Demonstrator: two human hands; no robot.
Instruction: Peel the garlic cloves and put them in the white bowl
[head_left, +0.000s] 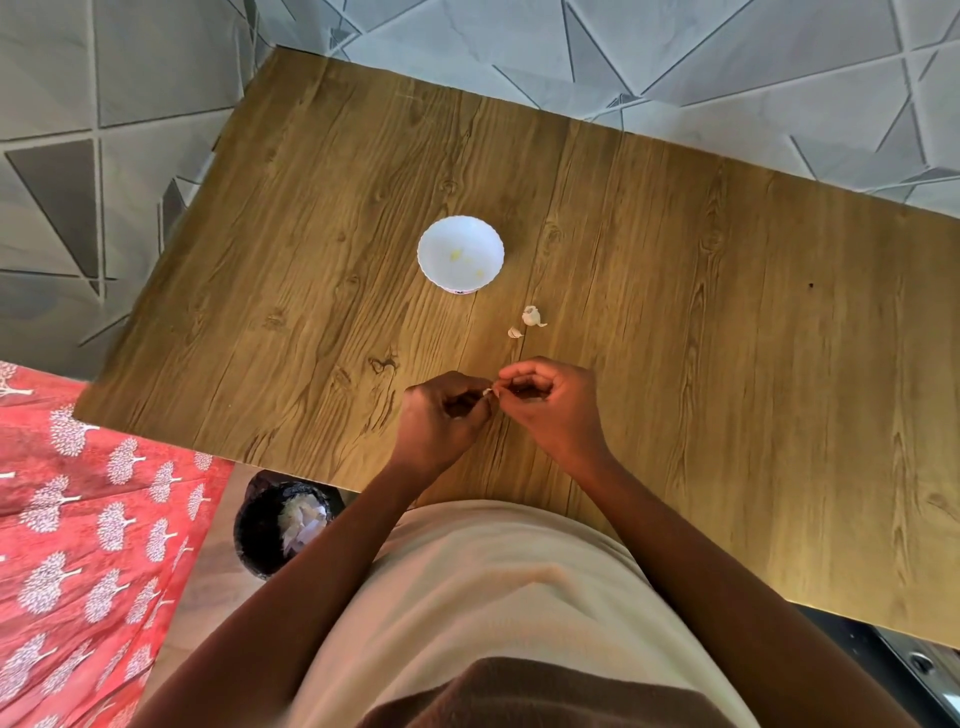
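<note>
Both hands pinched one small garlic clove (488, 393) between them: the left hand (441, 415) curled round it from one side, the right hand (550, 400) nipping its pale tip with thumb and forefinger, just above the wooden table (727, 322). Two more cloves (532, 317) lay on the wood just beyond the hands, near each other. Farther on sat the white bowl (441, 236), with a few yellowish bits inside. The table was of brown wood-grain, set over a grey floor (727, 62) patterned in triangles. A dark bin (254, 525) holding pale scraps stood below the table's near edge, beside a red cloth (78, 519) printed with white trees.
</note>
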